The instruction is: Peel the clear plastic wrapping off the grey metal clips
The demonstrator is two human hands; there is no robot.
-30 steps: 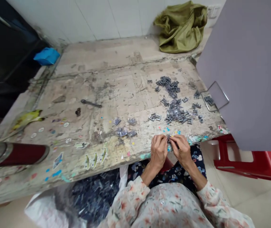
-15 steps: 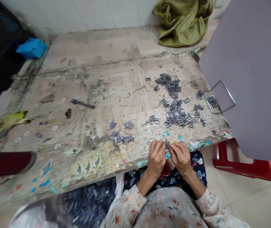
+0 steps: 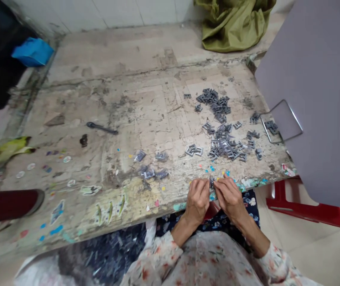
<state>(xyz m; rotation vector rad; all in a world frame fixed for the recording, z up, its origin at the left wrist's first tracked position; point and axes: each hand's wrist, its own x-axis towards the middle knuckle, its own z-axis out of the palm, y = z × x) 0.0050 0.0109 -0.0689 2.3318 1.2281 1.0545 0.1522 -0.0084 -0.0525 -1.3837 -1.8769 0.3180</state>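
Observation:
At the table's front edge my left hand [image 3: 198,197] and my right hand [image 3: 228,194] are side by side, fingers pinched. Between their fingertips shows a small grey plastic piece [image 3: 211,182], mostly covered by the fingers; both hands appear to grip it. Just beyond lies a loose pile of grey plastic pieces [image 3: 225,145], some with clear plastic film among them. A second grey pile [image 3: 213,102] sits farther back. To the left of my hands are several small clear packets [image 3: 148,173] with grey pieces inside.
A dark rod-like tool [image 3: 102,128] lies on the worn table [image 3: 146,107]. A dark red cylinder [image 3: 9,206] is at left, a green cloth [image 3: 237,29] at the back. A grey panel with a wire handle [image 3: 321,99] stands right, above a red stool [image 3: 315,208]. Below the edge is a bag of dark pieces [image 3: 113,254].
The whole view has shifted slightly. My right hand's fingers have moved a little apart from my left hand's; the piles and packets lie as before.

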